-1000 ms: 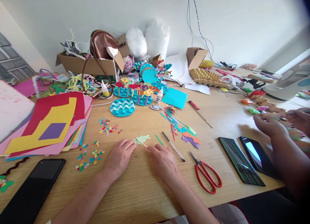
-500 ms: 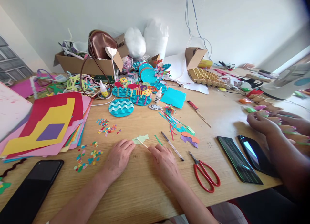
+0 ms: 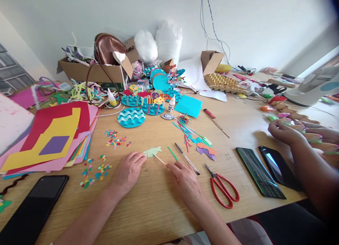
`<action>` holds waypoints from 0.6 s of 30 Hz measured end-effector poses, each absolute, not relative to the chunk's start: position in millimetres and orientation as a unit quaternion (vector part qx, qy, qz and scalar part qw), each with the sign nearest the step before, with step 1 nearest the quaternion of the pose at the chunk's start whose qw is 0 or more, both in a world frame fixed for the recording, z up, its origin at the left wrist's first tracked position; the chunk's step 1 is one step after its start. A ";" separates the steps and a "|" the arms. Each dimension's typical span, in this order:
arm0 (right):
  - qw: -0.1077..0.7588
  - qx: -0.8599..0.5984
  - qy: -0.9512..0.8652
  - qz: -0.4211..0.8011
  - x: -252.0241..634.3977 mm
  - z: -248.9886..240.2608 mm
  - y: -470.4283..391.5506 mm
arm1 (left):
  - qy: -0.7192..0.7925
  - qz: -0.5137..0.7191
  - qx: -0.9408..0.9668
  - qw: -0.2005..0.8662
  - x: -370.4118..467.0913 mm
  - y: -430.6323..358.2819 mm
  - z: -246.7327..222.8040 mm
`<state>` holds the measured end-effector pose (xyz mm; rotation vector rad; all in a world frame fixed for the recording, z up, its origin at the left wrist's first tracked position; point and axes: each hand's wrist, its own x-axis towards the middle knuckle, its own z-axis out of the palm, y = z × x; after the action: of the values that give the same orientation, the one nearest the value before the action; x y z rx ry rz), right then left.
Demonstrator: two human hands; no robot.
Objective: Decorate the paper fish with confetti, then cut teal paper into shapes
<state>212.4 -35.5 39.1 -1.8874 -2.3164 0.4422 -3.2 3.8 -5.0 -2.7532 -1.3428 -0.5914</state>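
The pale green paper fish (image 3: 153,152) lies flat on the wooden counter (image 3: 148,213), just beyond the fingertips of the left hand (image 3: 130,170) and ahead of the gap between the two hands. Its head end is beside the left hand, whose fingers lie close together and rest at its near edge; whether they pinch it or merely press on it, I cannot tell. Its tail points away to the right.

The right hand (image 3: 183,176) is nearer the counter's front edge than the fish and to its right. Its thumb and fingers are closed on a thin pale stick (image 3: 160,160), which slants up and left so that its far tip meets the fish's lower edge.

A narrow green strip (image 3: 172,153) and a pen (image 3: 186,158) lie just beyond the right hand, with red-handled scissors (image 3: 224,188) to its right. Colored paper dots (image 3: 100,171) are scattered left of the left hand.
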 end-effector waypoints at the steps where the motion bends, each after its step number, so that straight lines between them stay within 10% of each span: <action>1: 0.062 -0.623 -0.766 0.148 212.3 38.7 -36.6 | -0.430 -0.188 -0.883 0.012 -3.3 4.1 -4.8; 18: 0.163 -0.607 -0.763 0.151 218.5 34.2 -37.2 | -0.443 -0.174 -0.880 0.019 -2.5 3.2 -4.4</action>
<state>218.5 -37.2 34.2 -1.7308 -2.1761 0.4300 -2.5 3.2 -4.4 -2.7298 -1.3734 -0.5387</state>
